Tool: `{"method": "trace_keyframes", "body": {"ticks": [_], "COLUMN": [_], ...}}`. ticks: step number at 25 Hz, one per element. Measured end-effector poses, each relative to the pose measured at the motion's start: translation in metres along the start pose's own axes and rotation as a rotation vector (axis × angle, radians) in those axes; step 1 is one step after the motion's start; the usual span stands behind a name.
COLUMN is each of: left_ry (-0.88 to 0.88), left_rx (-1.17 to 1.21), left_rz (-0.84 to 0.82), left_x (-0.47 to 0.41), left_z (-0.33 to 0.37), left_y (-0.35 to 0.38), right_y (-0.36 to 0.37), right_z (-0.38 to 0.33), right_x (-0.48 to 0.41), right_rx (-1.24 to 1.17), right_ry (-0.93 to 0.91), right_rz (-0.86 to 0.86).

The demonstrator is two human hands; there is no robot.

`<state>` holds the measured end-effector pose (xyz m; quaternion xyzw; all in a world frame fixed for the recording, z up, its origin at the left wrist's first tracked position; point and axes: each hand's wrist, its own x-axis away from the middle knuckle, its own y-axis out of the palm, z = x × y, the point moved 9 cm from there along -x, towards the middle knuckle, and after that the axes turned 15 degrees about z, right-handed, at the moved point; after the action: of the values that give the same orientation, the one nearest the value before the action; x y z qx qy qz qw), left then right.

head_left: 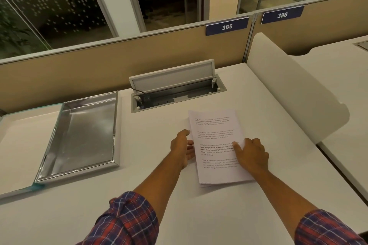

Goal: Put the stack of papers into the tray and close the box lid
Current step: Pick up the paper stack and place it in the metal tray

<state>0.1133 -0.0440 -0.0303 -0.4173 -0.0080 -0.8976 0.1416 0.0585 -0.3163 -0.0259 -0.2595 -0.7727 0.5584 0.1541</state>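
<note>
Flanking the paper stack [217, 145] (apparently touching), both hands [182, 148]; tray [59, 173] empty.

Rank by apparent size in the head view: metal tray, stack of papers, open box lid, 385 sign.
1. metal tray
2. stack of papers
3. open box lid, farther away, so its true size is unsure
4. 385 sign

Print on stack of papers [217, 145] too small to read; right hand [252, 154] covers its right edge. Box [177, 93] interior dark, contents unclear. Sleeves [127, 223] cut off at frame bottom.
</note>
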Motion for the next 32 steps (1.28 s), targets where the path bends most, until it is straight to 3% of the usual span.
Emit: {"method": "trace_keyframes", "body": {"ticks": [11,15,18,23,26,29,32], "left_ry": [0.040,0.287,0.384,0.339,0.343,0.315,0.403], "left_rx": [-0.129,-0.188,-0.207,-0.184,-0.210,-0.223,-0.266], "left_rz": [-0.077,0.047,0.031,0.009,0.038,0.021,-0.022], "left_x": [0.001,0.001,0.011,-0.002,-0.017,-0.030,-0.023], "left_z": [0.006,0.019,0.022,0.017,0.014,0.015,0.025], "left_y": [0.024,0.028,0.038,0.036,0.030,0.032,0.037], "right_y": [0.005,0.006,0.006,0.004,0.018,0.022,0.023], "right_z": [0.004,0.005,0.006,-0.002,-0.007,-0.004,-0.004], "right_x": [-0.001,-0.002,-0.003,0.008,0.018,0.016,0.016], "right_rx": [0.010,0.019,0.023,0.060,0.075,0.082,0.062], "right_ry": [-0.027,-0.038,-0.048,-0.151,-0.261,-0.254,-0.249], "right_rz": [-0.025,-0.007,-0.008,0.102,0.075,0.050,0.044]}}
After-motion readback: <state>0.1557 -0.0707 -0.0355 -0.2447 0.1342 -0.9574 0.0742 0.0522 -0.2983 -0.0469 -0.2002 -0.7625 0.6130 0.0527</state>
